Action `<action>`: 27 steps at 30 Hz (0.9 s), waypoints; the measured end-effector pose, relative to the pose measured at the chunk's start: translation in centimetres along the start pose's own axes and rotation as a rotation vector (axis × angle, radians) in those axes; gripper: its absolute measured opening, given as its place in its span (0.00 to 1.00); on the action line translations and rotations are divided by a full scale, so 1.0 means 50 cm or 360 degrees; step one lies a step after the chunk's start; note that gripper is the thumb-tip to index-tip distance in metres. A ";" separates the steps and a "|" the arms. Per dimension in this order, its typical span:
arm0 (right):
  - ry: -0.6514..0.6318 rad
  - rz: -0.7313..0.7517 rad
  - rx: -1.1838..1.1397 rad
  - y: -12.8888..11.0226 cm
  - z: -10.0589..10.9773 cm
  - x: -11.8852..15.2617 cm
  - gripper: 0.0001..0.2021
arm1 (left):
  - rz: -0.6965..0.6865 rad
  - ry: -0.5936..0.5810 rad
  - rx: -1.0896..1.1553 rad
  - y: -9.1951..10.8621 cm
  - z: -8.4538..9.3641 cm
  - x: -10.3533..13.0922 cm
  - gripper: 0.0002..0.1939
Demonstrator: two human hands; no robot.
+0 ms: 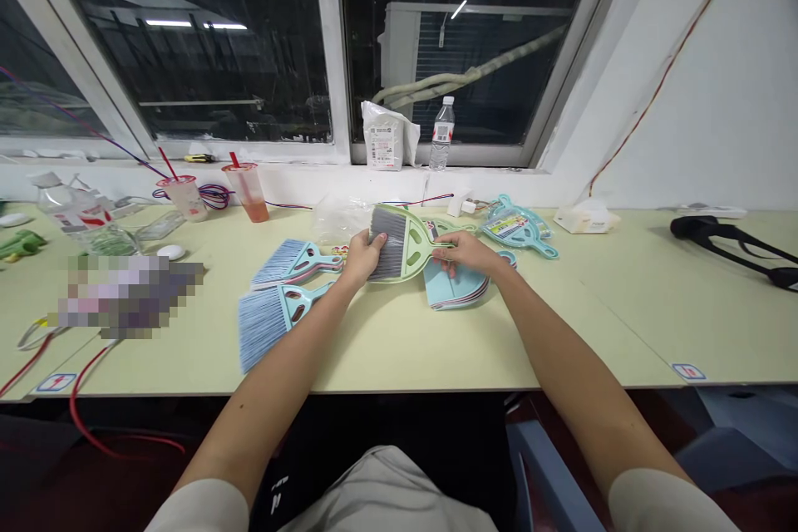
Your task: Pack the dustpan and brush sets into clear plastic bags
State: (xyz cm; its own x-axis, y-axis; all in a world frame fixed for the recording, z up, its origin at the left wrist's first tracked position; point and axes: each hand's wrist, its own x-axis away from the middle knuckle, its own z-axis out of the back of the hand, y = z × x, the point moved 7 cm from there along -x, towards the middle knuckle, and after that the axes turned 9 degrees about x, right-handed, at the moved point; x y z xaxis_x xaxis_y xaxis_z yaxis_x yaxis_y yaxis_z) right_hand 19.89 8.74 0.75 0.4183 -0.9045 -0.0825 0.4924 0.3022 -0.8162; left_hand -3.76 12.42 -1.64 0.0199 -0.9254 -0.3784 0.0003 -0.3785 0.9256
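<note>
A small green hand broom (387, 245) with grey bristles is held up over the table, lying against what looks like a matching green dustpan. My left hand (362, 259) is closed on its bristle end, thumb on top. At the handle end, my right hand (466, 253) pinches the green grip. Below my right hand lies a stack of light blue dustpans (458, 287). Two groups of blue hand brooms, an upper one (287, 262) and a lower one (268, 320), rest left of my left hand. Packed light blue pieces (517, 224) lie behind to the right.
Along the back stand drink cups (251, 193), a clear plastic bag (342, 218) and a tissue pack (587, 218). A water bottle (442, 137) and a white package (387, 140) are on the sill. Black headgear (736, 245) lies right; red cables (78, 399) hang over the left edge.
</note>
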 end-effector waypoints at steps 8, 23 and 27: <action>0.0021 -0.0013 -0.0124 0.013 -0.005 -0.005 0.21 | -0.0077 0.0011 -0.0157 0.010 0.000 0.002 0.12; 0.0112 -0.0175 -0.0286 0.047 -0.008 -0.019 0.21 | -0.0087 -0.0004 -0.0148 0.006 -0.005 0.004 0.13; 0.0164 -0.0237 -0.0307 0.058 -0.010 -0.023 0.19 | -0.0118 -0.0010 -0.0128 0.009 -0.009 0.008 0.12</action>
State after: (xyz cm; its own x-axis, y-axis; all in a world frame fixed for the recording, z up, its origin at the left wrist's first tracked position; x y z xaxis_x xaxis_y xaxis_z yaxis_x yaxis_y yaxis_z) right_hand 20.46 10.51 -1.81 0.2673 -0.9636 -0.0031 0.3839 0.1095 -0.9169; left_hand -3.31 11.88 -1.38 0.0107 -0.8951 -0.4457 0.0817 -0.4435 0.8926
